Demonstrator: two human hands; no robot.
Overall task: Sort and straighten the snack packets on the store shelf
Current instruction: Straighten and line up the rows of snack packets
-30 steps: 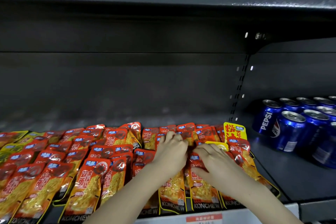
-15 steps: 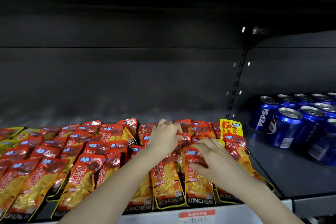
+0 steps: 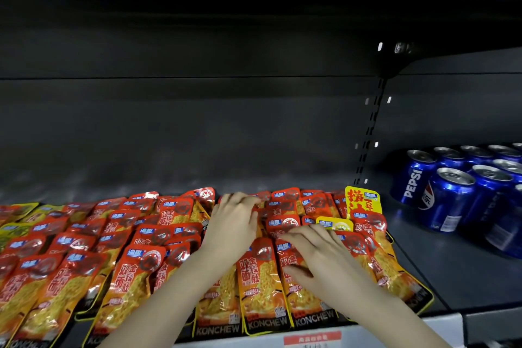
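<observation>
Red and orange snack packets [image 3: 132,274] lie in overlapping rows across the dark shelf [image 3: 440,271]. My left hand [image 3: 234,223] reaches to the middle rows, its fingers curled over the top of a red packet [image 3: 265,203] near the back. My right hand [image 3: 319,257] lies on a front-row red packet [image 3: 299,297], with fingers and thumb closed around its top edge. Two yellow packets [image 3: 363,201] stick up among the red ones just right of my hands.
Blue Pepsi cans [image 3: 449,198] stand in a block at the right of the shelf, past a slotted upright [image 3: 367,133]. More yellow-green packets [image 3: 17,232] lie at the far left. A price label [image 3: 310,337] sits on the front rail. The upper shelf's underside overhangs.
My left hand has moved left and further back over the rows. My right hand has slid slightly left onto the front packet. The front packets under my hands have shifted a little.
</observation>
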